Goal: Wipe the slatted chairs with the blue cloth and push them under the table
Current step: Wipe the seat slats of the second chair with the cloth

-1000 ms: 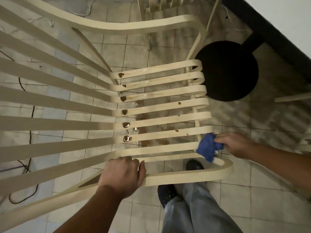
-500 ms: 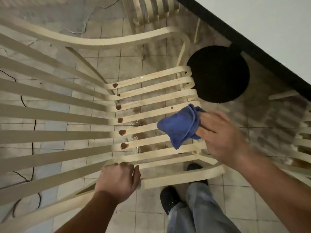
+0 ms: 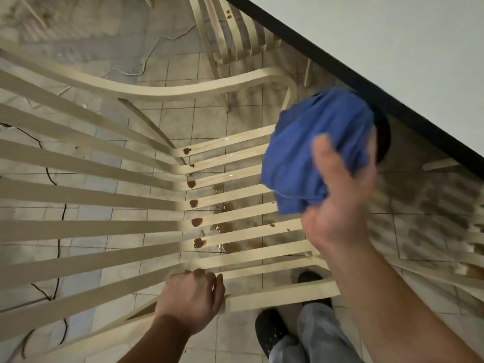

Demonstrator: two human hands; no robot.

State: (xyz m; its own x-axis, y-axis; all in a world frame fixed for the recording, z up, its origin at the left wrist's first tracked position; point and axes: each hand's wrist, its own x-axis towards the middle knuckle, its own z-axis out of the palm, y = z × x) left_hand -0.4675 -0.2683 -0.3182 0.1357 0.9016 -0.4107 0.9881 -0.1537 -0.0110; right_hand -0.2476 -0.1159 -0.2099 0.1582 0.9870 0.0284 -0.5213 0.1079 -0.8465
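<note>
The pale tiled floor carries dark cables far out to the left of the gripping hand, and these could snag a chair leg if the chair slides that way. The slatted chair fills the view. The left hand is curled tight round its near frame rail. Just beyond that grip, brown stains sit at the slat bends, and something wet glistens on the tiles below, so a foot could slip there.

To the right of the grip and above it, the right hand clutches the bunched blue cloth. The cloth appears lifted clear of the seat slats, though blur makes contact hard to judge. A loose fold could catch between slats on the next pass. Hard pressure far from the single steadying grip might pivot the chair. Beyond the cloth, the table has a dark edge that the knuckles could strike.
</note>
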